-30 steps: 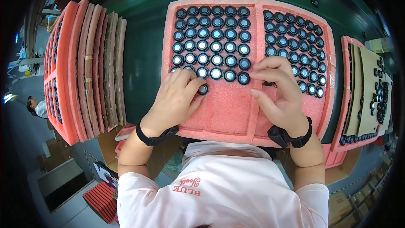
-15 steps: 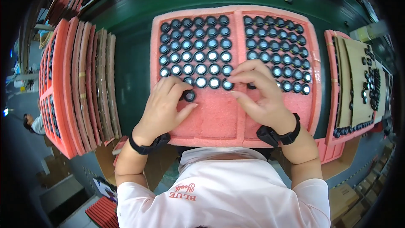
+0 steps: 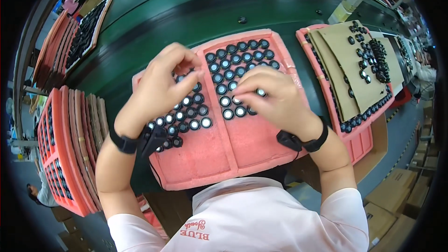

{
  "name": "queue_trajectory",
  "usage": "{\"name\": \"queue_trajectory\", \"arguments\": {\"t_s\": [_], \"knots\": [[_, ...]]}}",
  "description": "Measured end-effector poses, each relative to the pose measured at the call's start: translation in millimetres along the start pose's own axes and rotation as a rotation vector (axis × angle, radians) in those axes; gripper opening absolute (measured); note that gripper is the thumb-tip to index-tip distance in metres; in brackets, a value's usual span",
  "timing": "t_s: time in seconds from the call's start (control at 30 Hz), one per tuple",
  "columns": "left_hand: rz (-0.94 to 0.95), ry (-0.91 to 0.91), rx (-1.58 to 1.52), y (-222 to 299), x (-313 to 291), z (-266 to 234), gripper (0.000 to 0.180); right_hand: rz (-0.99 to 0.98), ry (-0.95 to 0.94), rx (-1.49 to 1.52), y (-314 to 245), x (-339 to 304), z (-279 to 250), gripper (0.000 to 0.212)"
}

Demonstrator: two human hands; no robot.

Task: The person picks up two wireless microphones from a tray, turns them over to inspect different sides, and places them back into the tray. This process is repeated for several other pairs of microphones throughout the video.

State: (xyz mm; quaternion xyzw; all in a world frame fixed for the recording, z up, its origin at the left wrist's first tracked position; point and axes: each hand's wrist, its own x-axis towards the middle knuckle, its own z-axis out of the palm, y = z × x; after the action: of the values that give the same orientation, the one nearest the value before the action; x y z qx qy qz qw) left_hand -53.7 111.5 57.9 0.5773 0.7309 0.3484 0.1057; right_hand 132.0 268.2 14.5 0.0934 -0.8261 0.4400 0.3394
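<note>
Discs, black with silvery centres, sit in rows in the 2 compartments of a pink foam tray, bare foam showing at its near end. They are spaced face up, probably so the soft foam protects them from knocks. The left hand hovers over the left compartment, thumb and fingers curved toward each other; the right hand reaches over the right compartment, thumb and fingertips near together above the discs. Whether either pinches anything, I cannot tell. The tray lies on a green worktop, cardboard sheets bearing loose discs to its right.
</note>
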Motion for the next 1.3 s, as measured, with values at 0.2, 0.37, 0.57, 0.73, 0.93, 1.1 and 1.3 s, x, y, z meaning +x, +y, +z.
{"name": "queue_trajectory", "arguments": {"t_s": [0.2,0.37,0.57,0.73,0.93,1.1,1.3], "knots": [[0.053,-0.057,0.072,-24.3,96.9,21.6,0.016,0.250,0.201,-0.084,3.4,-7.7,-46.4,0.010],[-0.010,-0.147,0.266,-58.0,168.6,45.2,0.018,0.229,0.208,-0.034,3.8,-33.5,-53.9,0.011],[0.018,-0.280,0.537,-88.9,219.2,79.9,0.023,0.366,0.252,-0.134,2.9,-76.3,-99.2,0.012],[-0.015,-0.421,0.618,-120.1,233.5,96.2,0.034,0.535,0.246,-0.283,-3.9,-108.0,-133.4,0.011],[-0.002,-0.452,0.554,-136.7,236.5,105.3,0.028,0.652,0.272,-0.566,-2.1,-150.2,-196.0,0.014],[-0.055,-0.446,0.559,-138.0,233.4,99.2,0.028,0.806,0.366,-0.852,28.2,-174.2,-258.5,0.023],[-0.079,-0.301,0.322,-130.4,208.4,71.1,0.032,0.938,0.262,-0.905,60.0,-177.0,-297.0,0.034]]}}
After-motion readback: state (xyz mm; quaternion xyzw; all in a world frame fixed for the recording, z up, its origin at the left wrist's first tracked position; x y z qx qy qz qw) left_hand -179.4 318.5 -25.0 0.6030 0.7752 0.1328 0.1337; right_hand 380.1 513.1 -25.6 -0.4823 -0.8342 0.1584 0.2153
